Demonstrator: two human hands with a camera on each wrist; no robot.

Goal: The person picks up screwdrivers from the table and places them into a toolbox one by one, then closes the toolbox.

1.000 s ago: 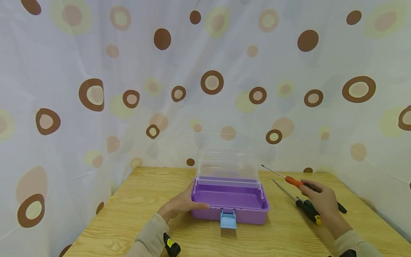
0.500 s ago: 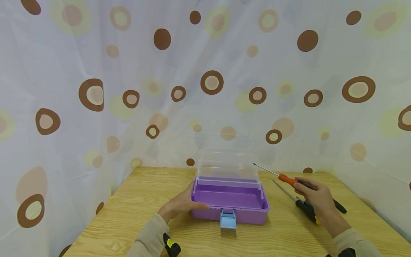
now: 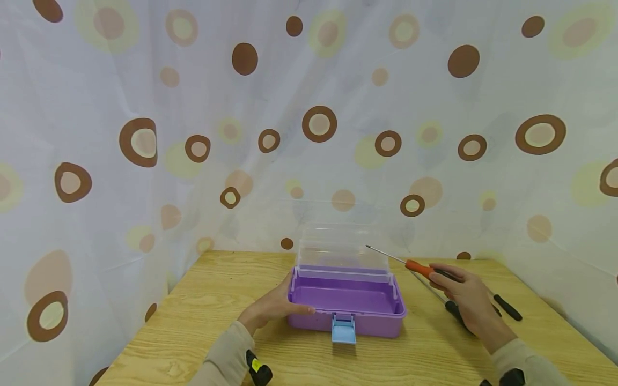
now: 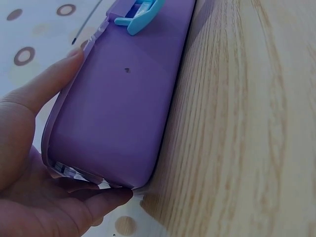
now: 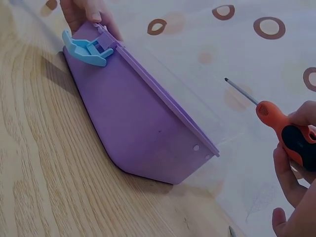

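Note:
A purple plastic box (image 3: 372, 324) stands on the table with its clear lid (image 3: 343, 244) raised at the back and its bare inside showing. The light-blue latch (image 3: 344, 332) hangs down at the front. My left hand (image 3: 272, 308) grips the box's left end, thumb over the front rim; in the left wrist view the fingers (image 4: 111, 202) curl round the end wall. To the right of the box, my right hand (image 3: 465, 297) holds an orange-and-black screwdriver (image 3: 419, 268) by its handle above the table. Its metal tip points left, towards the lid.
Under and behind my right hand lie more tools, partly hidden: a long shaft with a black handle (image 3: 456, 313) and another black handle (image 3: 508, 307). The wooden table (image 3: 203, 321) ends at a spotted curtain (image 3: 289, 80) at the back and sides.
My right hand has moved left with the screwdriver, bringing its tip closer to the lid and uncovering the black handle at far right. My left hand and the box have stayed put.

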